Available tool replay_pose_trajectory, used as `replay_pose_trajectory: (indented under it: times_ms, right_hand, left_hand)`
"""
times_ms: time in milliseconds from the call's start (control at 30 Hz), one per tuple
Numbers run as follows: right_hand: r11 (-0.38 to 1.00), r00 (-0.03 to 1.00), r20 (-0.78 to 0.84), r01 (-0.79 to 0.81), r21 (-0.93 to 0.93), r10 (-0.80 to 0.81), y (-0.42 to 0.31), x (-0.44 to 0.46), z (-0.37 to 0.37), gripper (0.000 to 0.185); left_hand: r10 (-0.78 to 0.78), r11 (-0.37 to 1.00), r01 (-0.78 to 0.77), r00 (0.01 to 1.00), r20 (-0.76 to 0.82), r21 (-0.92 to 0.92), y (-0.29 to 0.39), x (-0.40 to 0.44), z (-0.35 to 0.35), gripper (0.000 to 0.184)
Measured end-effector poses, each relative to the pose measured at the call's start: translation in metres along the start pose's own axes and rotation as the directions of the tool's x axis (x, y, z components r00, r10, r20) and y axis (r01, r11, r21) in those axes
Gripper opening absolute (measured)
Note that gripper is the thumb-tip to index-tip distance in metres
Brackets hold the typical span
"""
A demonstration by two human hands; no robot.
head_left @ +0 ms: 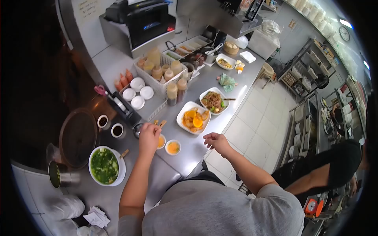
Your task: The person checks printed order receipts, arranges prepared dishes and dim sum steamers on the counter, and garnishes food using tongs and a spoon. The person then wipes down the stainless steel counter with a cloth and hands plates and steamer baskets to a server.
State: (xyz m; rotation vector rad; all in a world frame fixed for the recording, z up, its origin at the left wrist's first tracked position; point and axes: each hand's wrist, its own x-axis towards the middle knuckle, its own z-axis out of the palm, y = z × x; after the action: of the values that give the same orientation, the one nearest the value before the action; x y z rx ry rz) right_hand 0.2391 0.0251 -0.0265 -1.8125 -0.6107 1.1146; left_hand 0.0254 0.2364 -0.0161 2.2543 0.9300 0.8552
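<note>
My left hand [149,137] is over the steel counter, its fingers closed at a small wooden clothespin [162,123]. Partly hidden beside it is one cup of orange-yellow food [161,142]; a second cup [173,147] stands to its right. My right hand [216,143] hovers empty by the counter's front edge, fingers loosely bent and apart. Nearest to that hand is a square white dish with orange slices and sauced pieces [193,118]. Behind this dish stands a dish of brown noodles with greens [213,101].
A white bowl of green soup [106,166] stands at left, near dark sauce cups [117,130]. Further back are white lidded tubs [138,102], a basket of squeeze bottles [162,84] and a black printer [138,19]. Another person's arm [311,179] is at right, by shelving.
</note>
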Motion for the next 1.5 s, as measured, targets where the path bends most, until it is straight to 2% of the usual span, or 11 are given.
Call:
replay_pose_trajectory:
  times_ms: [133, 367, 633, 767, 967, 1067, 1167, 1233, 1300, 1367, 1500]
  right_hand:
    - [0.997, 0.997, 0.038, 0.065, 0.028, -0.066, 0.0, 0.024, -0.051, 0.02]
    - [0.957, 0.961, -0.113, 0.265, 0.114, -0.253, -0.042, 0.115, -0.179, 0.021]
    - [0.698, 0.697, 0.028, 0.714, 0.062, -0.716, -0.223, 0.186, -0.182, 0.017]
    - [0.603, 0.546, 0.281, 0.776, 0.184, -0.789, -0.292, 0.161, -0.122, 0.018]
    - [0.591, 0.302, 0.615, 0.731, 0.341, -0.728, -0.329, 0.116, -0.069, 0.008]
    - [0.512, 0.253, 0.665, 0.829, 0.225, -0.702, -0.33, 0.109, -0.082, 0.008]
    - [0.466, 0.215, 0.644, 0.849, 0.248, -0.734, -0.32, 0.122, -0.1, 0.011]
    - [0.474, 0.258, 0.616, 0.854, 0.215, -0.744, -0.316, 0.132, -0.112, 0.011]
    - [0.504, 0.311, 0.578, 0.839, 0.207, -0.755, -0.312, 0.145, -0.122, 0.012]
    - [0.574, 0.389, 0.548, 0.79, 0.215, -0.741, -0.312, 0.157, -0.128, 0.012]
    - [0.629, 0.475, 0.463, 0.729, 0.269, -0.748, -0.326, 0.172, -0.128, 0.013]
  left_hand:
    - [-0.135, 0.949, 0.093, 0.984, 0.12, 0.301, 0.0, 0.058, 0.064, 0.019]
    - [-0.386, 0.9, 0.381, 0.922, -0.017, 0.211, 0.042, 0.076, 0.085, 0.045]
    - [-0.054, 0.986, 0.133, 0.832, -0.552, 0.105, 0.16, 0.132, -0.05, 0.031]
    - [0.117, 0.99, -0.138, 0.71, -0.694, 0.026, 0.181, 0.224, -0.134, 0.055]
    - [-0.366, 0.928, 0.22, 0.695, -0.618, -0.302, 0.173, 0.351, -0.202, 0.066]
    - [-0.379, 0.923, 0.283, 0.558, -0.738, -0.26, 0.14, 0.385, -0.212, 0.062]
    - [-0.56, 0.826, 0.383, 0.637, -0.53, -0.413, 0.134, 0.392, -0.205, 0.057]
    - [-0.506, 0.833, 0.331, 0.779, -0.37, -0.442, 0.1, 0.413, -0.216, 0.054]
    - [-0.304, 0.944, 0.14, 0.714, -0.63, -0.297, 0.089, 0.425, -0.221, 0.051]
    - [-0.255, 0.885, -0.141, 0.65, -0.716, -0.444, 0.136, 0.422, -0.225, 0.047]
    - [0.014, 0.875, -0.408, 0.556, -0.831, -0.259, 0.205, 0.41, -0.231, 0.041]
